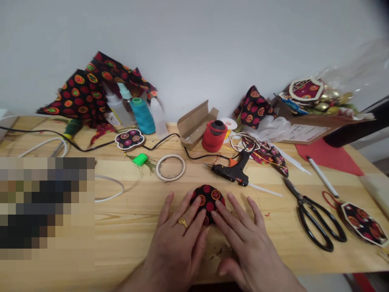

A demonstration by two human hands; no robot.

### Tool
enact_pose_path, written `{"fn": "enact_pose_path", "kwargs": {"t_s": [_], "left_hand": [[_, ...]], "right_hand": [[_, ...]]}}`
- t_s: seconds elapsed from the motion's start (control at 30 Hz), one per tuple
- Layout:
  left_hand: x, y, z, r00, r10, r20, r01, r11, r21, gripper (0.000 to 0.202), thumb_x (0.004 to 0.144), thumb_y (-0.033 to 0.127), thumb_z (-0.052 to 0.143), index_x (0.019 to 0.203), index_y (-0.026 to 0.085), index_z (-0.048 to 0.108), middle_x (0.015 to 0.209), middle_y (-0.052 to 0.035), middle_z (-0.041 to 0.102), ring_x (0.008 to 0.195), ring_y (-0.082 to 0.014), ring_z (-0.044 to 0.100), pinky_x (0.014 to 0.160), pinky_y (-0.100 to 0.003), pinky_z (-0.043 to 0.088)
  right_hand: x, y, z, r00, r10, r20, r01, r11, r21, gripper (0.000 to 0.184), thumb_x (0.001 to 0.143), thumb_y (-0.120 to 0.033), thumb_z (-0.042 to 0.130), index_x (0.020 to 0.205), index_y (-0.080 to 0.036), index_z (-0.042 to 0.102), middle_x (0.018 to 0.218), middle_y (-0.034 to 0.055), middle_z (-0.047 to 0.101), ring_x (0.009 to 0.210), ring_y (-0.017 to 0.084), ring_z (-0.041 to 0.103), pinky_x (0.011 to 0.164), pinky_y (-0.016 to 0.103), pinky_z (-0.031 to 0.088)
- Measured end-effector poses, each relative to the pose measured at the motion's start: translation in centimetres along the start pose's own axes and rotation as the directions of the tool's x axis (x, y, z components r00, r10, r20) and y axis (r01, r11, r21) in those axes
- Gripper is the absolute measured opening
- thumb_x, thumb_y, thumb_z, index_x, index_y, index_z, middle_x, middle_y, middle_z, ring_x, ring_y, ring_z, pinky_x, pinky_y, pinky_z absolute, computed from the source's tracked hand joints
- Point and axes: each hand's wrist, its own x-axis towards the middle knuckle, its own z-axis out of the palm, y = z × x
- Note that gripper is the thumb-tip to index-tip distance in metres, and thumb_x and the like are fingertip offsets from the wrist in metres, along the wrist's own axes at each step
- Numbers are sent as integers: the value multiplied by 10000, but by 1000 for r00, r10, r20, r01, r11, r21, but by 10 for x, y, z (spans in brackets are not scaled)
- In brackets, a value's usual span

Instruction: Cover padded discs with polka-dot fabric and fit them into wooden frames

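Note:
A round piece covered in black fabric with red and orange patterns [208, 198] lies flat on the wooden table in front of me. My left hand [180, 231] rests on its left side, fingers stretched out, with a gold ring on one finger. From the right, my right hand [243, 235] touches it with spread fingertips. Both palms face down. Just beyond the piece are a pale wooden ring [170, 168] and a black glue gun [232, 170] with a white glue stick in its back end.
Large black-handled scissors [316, 221] lie at right, beside an octagonal fabric ornament [363, 223] and a white pen [322, 177]. Behind stand a red thread spool [214, 137], a teal spool [142, 115], bottles and an open cardboard box [196, 125]. A black cable [164, 140] crosses the table.

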Motion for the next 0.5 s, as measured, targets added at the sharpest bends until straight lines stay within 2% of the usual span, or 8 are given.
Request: {"fn": "enact_pose_path", "kwargs": {"t_s": [0.2, 0.4, 0.5], "left_hand": [[-1, -1, -1, 1000, -4, 4, 4, 1000, -14, 260, 889, 189, 508, 1081, 162, 681, 1247, -90, 669, 1230, -274, 550, 1142, -540, 194], [-6, 0, -4, 1000, -17, -21, 16, 998, -55, 221, 874, 194, 530, 1037, 199, 679, 1167, -59, 716, 1155, -268, 602, 1125, -576, 204], [-4, 1, -8, 999, -14, -35, 13, 999, -35, 219, 861, 162, 541, 1044, 187, 658, 1191, -84, 701, 1186, -277, 574, 1108, -579, 247]], "right_hand": [[0, -1, -3, 1000, -1, 6, 1, 1000, 3, 778, 873, -647, 473, 1444, -130, 368, 1536, 62, 338, 1453, 334, 62, 1138, 553, -97], [-3, -3, -7, 998, -42, -46, 44, 998, 41, 765, 844, -671, 496, 1360, -107, 472, 1461, 95, 463, 1448, 349, 84, 1141, 555, -68], [-1, -4, -10, 996, 15, -87, -7, 995, 99, 759, 890, -631, 450, 1409, -81, 384, 1473, 111, 442, 1451, 314, 105, 1154, 525, 8]]}}
